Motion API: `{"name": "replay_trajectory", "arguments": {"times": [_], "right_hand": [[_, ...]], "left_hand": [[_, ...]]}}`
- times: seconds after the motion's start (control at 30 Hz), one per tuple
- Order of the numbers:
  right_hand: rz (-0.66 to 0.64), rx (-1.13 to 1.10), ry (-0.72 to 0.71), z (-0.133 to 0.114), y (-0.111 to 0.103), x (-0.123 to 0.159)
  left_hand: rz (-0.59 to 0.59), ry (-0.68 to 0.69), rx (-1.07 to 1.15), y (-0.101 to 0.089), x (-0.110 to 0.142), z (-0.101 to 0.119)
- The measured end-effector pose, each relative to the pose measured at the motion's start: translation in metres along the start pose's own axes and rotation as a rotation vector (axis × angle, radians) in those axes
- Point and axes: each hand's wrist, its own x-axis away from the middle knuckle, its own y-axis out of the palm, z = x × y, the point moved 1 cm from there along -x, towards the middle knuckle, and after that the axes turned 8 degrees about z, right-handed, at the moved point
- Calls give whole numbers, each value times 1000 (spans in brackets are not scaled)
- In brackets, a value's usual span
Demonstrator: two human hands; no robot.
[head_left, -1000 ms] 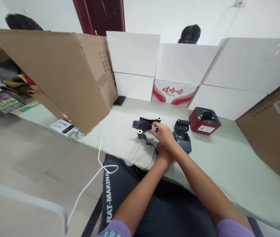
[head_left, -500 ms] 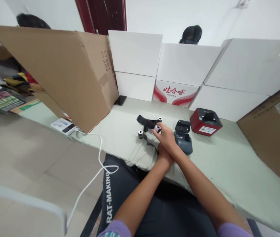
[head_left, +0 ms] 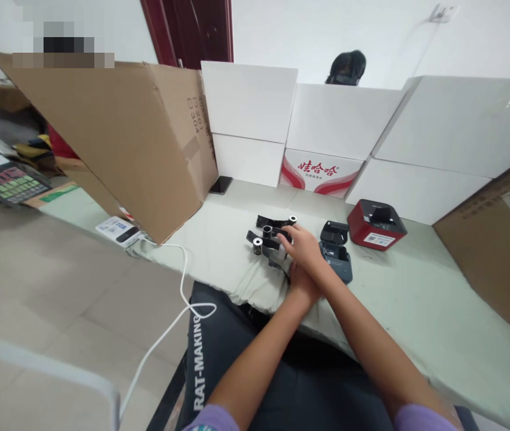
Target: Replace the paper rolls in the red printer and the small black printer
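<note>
Several small rolls of black strip lie loosely unwound on the table, among them an upright roll (head_left: 257,246) with a white core, a darker roll (head_left: 267,231) and a far roll (head_left: 293,221). My right hand (head_left: 303,244) is over the right side of these strips, thumb and forefinger apart, with a blurred pale piece below its fingertips. Under my right wrist crosses my left hand (head_left: 300,279), low on the table; its fingers are mostly hidden. Just right of my hands stands a small dark label printer (head_left: 341,269) with its lid (head_left: 334,232) raised.
A red and black device (head_left: 376,224) stands behind the printer at right. White boxes (head_left: 249,102) and a brown carton (head_left: 102,131) wall the table. A phone (head_left: 221,185) lies at the back; a white cable (head_left: 185,263) hangs off the front edge. A person's head (head_left: 347,67) shows beyond.
The white-cored roll has left my right fingertips, and those fingers have parted. The black strips have shifted and spread to the left. My left hand stays beneath my right wrist.
</note>
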Motion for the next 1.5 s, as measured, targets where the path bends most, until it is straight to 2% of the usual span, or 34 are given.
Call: {"name": "replay_trajectory", "arguments": {"times": [0.07,0.2,0.27,0.3,0.33,0.4,0.5,0.53,0.6,0.67,0.73,0.83,1.0,1.1,1.2,1.4,1.5], "right_hand": [[5,-5,-100,1,-3,-22],[-240,46,-437,-5,7,-68],[-328,56,-505,-4,13,-82],[-322,34,-496,-1,14,-85],[-276,-14,-457,4,13,-86],[-93,-195,-297,25,2,-79],[215,-630,22,72,-30,-47],[280,-781,124,89,-41,-32],[359,-991,303,119,-59,2],[332,-1043,426,141,-67,33],[251,-966,463,153,-64,55],[163,-723,410,160,-48,69],[302,-312,274,165,-29,64],[347,-252,210,171,-27,64],[333,-201,176,174,-28,66],[188,-167,104,173,-26,64],[144,-122,136,169,-24,56]], "left_hand": [[-35,54,21,2,2,-1],[-40,49,83,3,6,-3],[-46,32,82,3,6,-3],[-57,24,76,3,6,-3],[-69,15,69,3,5,-2],[-95,5,54,2,4,-2],[-120,3,40,-2,3,0],[-112,0,40,-3,4,0],[-76,3,56,-5,5,0],[-32,19,76,-7,6,0],[-9,32,81,-7,7,0],[-2,31,61,-6,8,0],[-1,43,46,-7,8,1],[-7,55,41,-9,8,1],[-10,58,36,-11,8,2],[-17,58,23,-10,8,2],[-20,63,16,-9,8,0]]}}
